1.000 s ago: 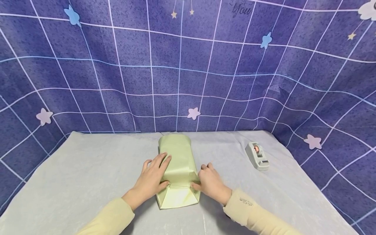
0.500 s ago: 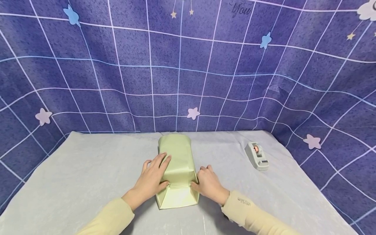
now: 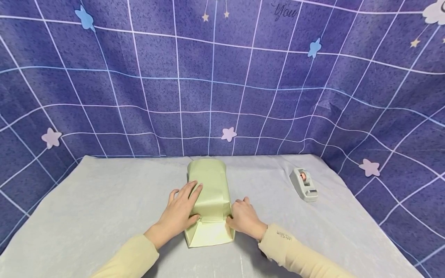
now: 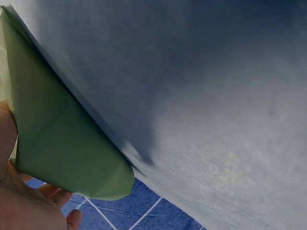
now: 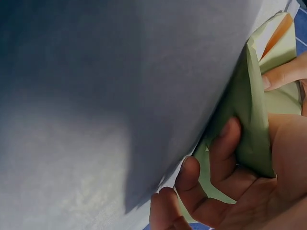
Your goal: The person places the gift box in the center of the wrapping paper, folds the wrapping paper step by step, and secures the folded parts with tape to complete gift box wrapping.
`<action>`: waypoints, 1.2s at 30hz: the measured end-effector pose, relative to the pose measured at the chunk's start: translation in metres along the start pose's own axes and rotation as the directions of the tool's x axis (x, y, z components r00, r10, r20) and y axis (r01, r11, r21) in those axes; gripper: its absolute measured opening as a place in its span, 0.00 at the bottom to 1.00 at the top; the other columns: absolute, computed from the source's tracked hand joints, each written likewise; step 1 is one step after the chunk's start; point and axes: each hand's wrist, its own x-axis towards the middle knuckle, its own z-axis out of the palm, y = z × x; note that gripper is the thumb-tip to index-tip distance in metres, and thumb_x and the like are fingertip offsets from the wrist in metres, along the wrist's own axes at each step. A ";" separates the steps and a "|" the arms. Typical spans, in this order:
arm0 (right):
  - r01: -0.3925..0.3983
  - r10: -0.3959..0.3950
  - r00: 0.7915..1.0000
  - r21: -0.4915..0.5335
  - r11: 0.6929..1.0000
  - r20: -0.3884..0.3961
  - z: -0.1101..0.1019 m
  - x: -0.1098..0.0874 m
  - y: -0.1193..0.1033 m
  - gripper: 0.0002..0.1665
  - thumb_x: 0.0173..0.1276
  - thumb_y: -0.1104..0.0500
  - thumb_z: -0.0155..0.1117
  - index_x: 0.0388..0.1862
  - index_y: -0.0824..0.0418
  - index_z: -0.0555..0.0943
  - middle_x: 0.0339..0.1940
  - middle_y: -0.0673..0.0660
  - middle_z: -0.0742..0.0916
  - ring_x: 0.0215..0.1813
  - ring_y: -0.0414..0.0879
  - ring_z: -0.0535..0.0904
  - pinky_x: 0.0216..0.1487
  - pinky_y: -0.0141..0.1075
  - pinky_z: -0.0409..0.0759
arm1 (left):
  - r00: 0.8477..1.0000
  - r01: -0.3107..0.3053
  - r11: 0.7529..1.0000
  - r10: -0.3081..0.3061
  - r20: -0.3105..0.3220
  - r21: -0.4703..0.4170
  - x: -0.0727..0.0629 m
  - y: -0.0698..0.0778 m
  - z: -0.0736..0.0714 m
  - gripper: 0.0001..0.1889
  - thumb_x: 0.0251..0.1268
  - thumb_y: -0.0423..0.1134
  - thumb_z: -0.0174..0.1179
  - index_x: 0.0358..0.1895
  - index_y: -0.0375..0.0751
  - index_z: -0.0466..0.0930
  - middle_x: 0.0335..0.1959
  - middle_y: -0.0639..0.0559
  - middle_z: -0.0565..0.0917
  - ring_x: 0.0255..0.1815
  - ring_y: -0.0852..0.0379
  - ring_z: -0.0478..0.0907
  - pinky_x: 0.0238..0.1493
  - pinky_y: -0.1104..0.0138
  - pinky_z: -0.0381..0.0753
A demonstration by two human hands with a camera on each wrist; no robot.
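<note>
Fabric (image 3: 194,58) printed with stars and grid lines fills the upper frame behind a pale, cloth-covered bench (image 3: 114,200), where a person works on a green paper package (image 3: 210,197) at lower centre. The long body looks wrapped, its upper panel smooth from the far end down to the hands; the near end appears unfinished, with a shiny flap (image 3: 213,233) spread toward the bottom of the frame and the corners not yet flat. Tucking in and fastening that end seem to be what is left. The far end sits close to the bench's back edge, a thin margin at that side, while cloth stretches away to left and right with apparent room to turn or slide the package. The left hand (image 3: 177,212), its grip wide, rests across the package's left side, thumb at the fold line; the right hand (image 3: 246,217), its grip narrow, pinches the fold at the lower right. Well apart from both, toward the bench's right edge, stands a white tape dispenser (image 3: 307,197) with an orange-cored tape roll (image 3: 303,177).
</note>
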 end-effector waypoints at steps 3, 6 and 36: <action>0.017 -0.017 1.000 -0.009 1.000 -0.022 -0.001 -0.002 -0.001 0.29 0.52 0.62 0.62 0.04 0.55 0.55 0.11 0.49 0.62 0.20 0.43 0.54 0.29 0.31 0.53 | 1.000 0.001 1.000 -0.001 0.002 0.000 0.000 0.000 0.000 0.48 0.39 0.47 0.72 0.68 0.42 0.58 0.68 0.42 0.61 0.68 0.46 0.58 0.59 0.47 0.59; 0.024 -0.024 0.999 -0.025 0.999 -0.028 -0.001 -0.004 -0.002 0.30 0.52 0.62 0.63 0.03 0.55 0.54 0.11 0.49 0.62 0.20 0.43 0.54 0.28 0.31 0.52 | 1.000 0.001 1.000 -0.001 0.002 0.000 -0.001 0.000 0.001 0.49 0.39 0.47 0.73 0.68 0.42 0.58 0.68 0.42 0.61 0.68 0.46 0.58 0.59 0.47 0.59; 0.202 -0.179 0.951 0.067 0.977 -0.251 -0.026 0.004 0.019 0.07 0.62 0.67 0.57 0.39 0.67 0.77 0.35 0.59 0.81 0.37 0.51 0.73 0.43 0.42 0.69 | 1.000 0.001 1.000 -0.001 0.011 0.024 0.000 0.002 -0.002 0.50 0.36 0.45 0.74 0.68 0.42 0.58 0.68 0.42 0.61 0.68 0.46 0.59 0.59 0.47 0.59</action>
